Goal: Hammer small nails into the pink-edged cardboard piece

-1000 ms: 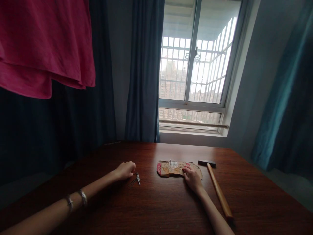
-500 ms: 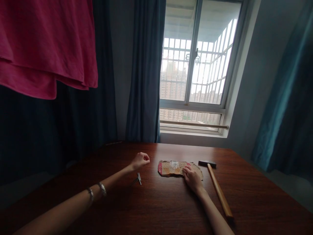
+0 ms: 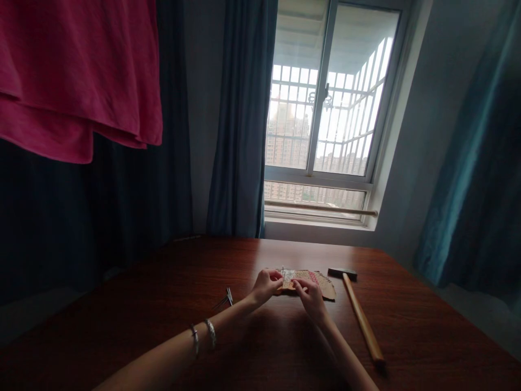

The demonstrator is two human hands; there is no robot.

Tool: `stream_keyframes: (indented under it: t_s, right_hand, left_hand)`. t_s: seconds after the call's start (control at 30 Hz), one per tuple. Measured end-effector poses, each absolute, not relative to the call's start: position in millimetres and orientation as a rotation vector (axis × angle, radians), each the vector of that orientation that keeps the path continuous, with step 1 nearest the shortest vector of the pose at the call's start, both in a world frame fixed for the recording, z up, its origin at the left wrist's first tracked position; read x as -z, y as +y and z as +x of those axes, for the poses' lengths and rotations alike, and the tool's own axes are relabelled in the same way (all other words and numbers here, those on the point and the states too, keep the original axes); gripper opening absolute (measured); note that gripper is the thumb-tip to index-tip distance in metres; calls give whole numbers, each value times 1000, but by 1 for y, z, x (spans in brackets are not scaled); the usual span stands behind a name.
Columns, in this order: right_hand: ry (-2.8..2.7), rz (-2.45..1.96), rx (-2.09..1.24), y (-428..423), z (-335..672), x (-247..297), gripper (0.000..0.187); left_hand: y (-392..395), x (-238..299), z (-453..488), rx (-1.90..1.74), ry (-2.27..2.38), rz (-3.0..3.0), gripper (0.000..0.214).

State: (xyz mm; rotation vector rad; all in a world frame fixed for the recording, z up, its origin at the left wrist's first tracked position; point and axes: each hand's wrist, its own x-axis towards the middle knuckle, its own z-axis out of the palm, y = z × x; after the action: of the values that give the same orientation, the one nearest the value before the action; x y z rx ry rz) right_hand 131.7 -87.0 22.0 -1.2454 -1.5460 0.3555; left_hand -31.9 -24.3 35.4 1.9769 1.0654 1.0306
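And here both hands meet over the patterned board [image 3: 329, 288], flat on the counter [image 3: 260, 358] in front of the person, its ragged right end in plain view. The left hand [image 3: 268, 286] covers the left end, thumb and forefinger drawn into a narrow grip right beside a thin upright nail [image 3: 283, 271]; whether they pinch it, or anything else, I cannot tell. Over on the right, the right hand [image 3: 311, 298] has its grip narrow too, fingertips at the board's middle, and what sits between them is too small to make out. Both hands coming in low from the near side probably helps keep the board steady and leaves its far edge free. Look right: the hammer [image 3: 362, 317] lies apart from the board, dark head away, wooden handle pointing back, a handy angle for the right arm. To the left, a few loose nails [image 3: 228, 296] sit just past the forearm with its two bracelets [image 3: 210, 333], which could brush them. The pink cloth [image 3: 81, 76] hangs high left, well clear, and the window [image 3: 301, 146] glares beyond.
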Motion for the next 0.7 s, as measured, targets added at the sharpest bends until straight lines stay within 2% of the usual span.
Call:
stream_keyframes:
  t_s: [0.7]
  right_hand:
    - [-1530, -1241, -434, -94, 134, -22, 32]
  left_hand:
    - [-32, -20, -5, -1058, 1005, 2012, 26]
